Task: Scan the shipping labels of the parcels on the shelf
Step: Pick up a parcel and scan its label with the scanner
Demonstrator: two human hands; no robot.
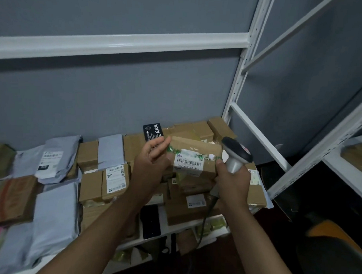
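left hand: you've got the fingers curled round the left end of the cardboard parcel, holding it up over the pile
right hand: wrapped tight round the grip of the scanner, right up against the parcel's right end
shipping label: white, barcode facing you, on the parcel's front
shelf: white, loaded with brown boxes and grey mailer bags
black box: standing just behind your left hand
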